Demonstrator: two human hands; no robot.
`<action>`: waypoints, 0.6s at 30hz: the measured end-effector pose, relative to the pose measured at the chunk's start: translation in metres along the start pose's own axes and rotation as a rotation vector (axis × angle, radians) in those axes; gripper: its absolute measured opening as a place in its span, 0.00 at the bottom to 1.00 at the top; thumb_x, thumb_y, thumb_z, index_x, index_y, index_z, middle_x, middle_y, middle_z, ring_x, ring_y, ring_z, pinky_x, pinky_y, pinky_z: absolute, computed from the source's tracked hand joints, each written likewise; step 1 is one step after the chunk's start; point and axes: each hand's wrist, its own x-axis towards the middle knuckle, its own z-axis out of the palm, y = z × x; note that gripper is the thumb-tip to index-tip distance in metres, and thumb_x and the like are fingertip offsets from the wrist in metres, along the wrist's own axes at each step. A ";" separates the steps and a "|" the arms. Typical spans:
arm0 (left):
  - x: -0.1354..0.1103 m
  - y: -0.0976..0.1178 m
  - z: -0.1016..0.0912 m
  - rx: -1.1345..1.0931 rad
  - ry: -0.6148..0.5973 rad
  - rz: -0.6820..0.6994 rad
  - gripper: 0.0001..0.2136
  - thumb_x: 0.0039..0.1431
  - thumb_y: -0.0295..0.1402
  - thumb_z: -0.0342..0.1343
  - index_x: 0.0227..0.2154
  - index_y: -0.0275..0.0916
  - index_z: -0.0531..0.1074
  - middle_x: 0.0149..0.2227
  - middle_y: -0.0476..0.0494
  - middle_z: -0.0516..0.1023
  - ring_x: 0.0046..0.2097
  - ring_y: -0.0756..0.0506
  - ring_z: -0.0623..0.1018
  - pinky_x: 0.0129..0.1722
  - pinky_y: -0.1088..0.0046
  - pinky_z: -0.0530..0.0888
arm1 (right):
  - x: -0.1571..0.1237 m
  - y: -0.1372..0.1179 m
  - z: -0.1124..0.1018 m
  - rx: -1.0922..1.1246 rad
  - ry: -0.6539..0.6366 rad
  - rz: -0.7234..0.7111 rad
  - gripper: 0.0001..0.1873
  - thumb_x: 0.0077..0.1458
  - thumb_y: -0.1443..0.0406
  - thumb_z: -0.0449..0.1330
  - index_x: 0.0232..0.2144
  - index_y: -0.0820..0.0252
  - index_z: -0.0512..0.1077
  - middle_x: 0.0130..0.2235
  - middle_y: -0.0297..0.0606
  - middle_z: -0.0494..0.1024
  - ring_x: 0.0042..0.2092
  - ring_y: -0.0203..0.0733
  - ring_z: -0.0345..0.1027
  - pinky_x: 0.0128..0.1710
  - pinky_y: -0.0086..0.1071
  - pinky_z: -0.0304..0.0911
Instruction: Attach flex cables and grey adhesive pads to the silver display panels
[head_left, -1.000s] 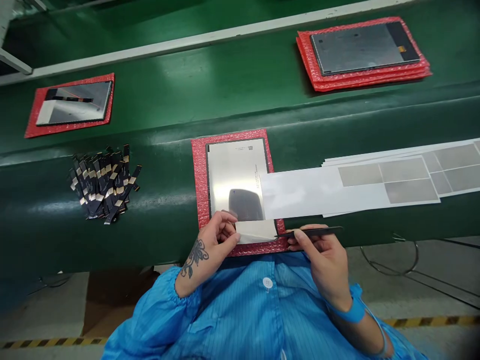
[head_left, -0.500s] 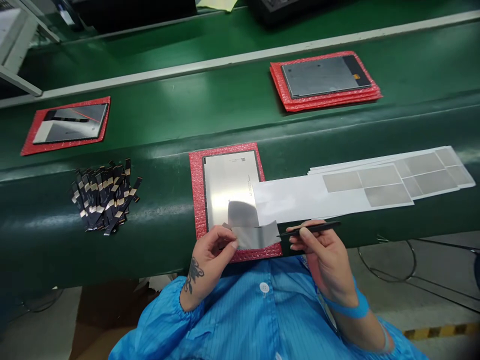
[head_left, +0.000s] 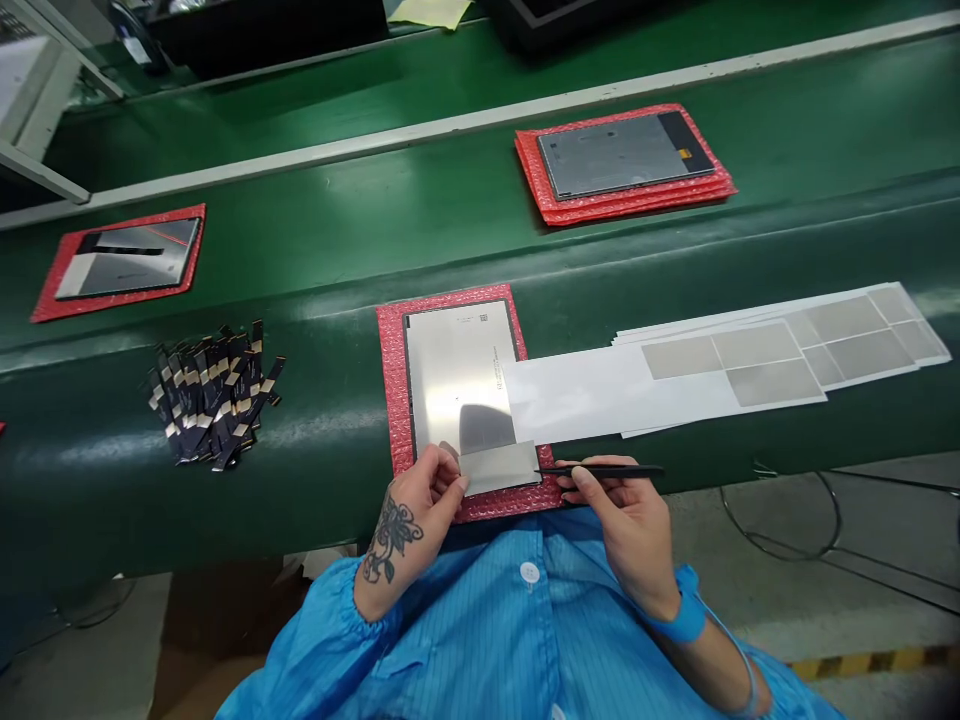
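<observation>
My left hand (head_left: 421, 515) pinches the left end of a grey adhesive sheet (head_left: 501, 466) between thumb and finger. The sheet lies over or just above the near end of a silver display panel (head_left: 450, 375); I cannot tell whether it touches. Wrapped round black tweezers (head_left: 622, 470), my right hand (head_left: 626, 520) brings their tip to the sheet's right end. Beneath the panel is a red bubble-wrap bag (head_left: 393, 370). White backing sheets (head_left: 581, 395) with grey patches (head_left: 754, 345) overlap the panel's right edge and stretch off to the right.
Black flex cables (head_left: 217, 395) lie heaped at the left. Beyond them, another panel (head_left: 135, 260) rests on a red bag (head_left: 52, 285). At the back right a panel (head_left: 622, 155) sits on stacked red bags (head_left: 559, 215). A pale rail (head_left: 450, 125) crosses the green bench (head_left: 360, 230).
Both hands have shifted slightly left relative to the panel, and the grey sheet now lies straighter over its near end. The tweezers have moved left with the right hand. The camera view has shifted slightly.
</observation>
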 end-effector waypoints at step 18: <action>0.006 0.001 0.001 0.123 0.007 0.023 0.07 0.55 0.36 0.54 0.26 0.40 0.65 0.21 0.52 0.71 0.22 0.50 0.72 0.23 0.75 0.69 | -0.003 0.004 0.001 -0.084 -0.001 -0.071 0.20 0.49 0.49 0.70 0.33 0.58 0.74 0.31 0.39 0.81 0.31 0.44 0.78 0.31 0.36 0.79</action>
